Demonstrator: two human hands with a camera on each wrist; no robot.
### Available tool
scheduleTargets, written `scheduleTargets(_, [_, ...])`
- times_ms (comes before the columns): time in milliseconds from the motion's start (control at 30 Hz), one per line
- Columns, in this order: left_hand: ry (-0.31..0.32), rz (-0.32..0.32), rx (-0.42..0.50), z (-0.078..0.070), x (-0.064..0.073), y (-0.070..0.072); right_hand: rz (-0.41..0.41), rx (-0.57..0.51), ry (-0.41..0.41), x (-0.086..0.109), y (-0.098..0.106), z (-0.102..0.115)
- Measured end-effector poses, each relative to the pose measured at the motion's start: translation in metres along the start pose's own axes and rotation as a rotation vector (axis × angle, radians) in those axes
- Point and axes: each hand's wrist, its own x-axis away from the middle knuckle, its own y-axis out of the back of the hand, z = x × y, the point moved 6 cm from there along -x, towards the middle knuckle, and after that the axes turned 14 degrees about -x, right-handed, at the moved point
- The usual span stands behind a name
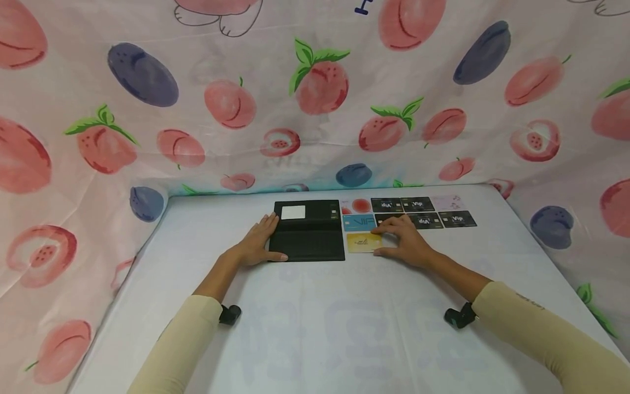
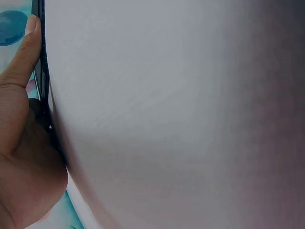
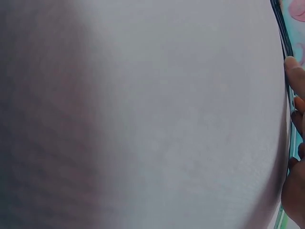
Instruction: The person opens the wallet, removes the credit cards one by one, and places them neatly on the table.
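A black wallet [image 1: 307, 249] lies unfolded on the white table, with a white rectangle [image 1: 293, 212] on its upper half. My left hand [image 1: 256, 241] rests on the wallet's left edge, fingers extended and thumb at the lower corner. Just right of the wallet is a yellow card [image 1: 361, 243]. My right hand [image 1: 406, 243] pinches its right end, fingertips at the top edge and thumb at the bottom. Above it lie a blue VIP card [image 1: 359, 222] and a card with red fruit [image 1: 361, 206]. The wrist views show each hand only at the frame's side.
Several black Vip cards [image 1: 417, 204] lie in two rows right of the blue card, one partly covered by my right fingers. A pale pink card [image 1: 448, 202] ends the back row. Fruit-print cloth [image 1: 315, 137] hangs behind the white table [image 1: 325, 328].
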Motion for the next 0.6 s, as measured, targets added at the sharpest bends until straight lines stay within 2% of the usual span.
scheduleTargets(233, [0.0,0.001,0.004,-0.0005,0.0005,0.0005,-0.018,-0.023,0.0,0.0035,-0.0022,0.0004])
scheduleTargets(600, [0.0,-0.003,0.007,-0.0018,0.0007,0.0006,-0.065,-0.022,0.083,0.0067,-0.0033,0.0011])
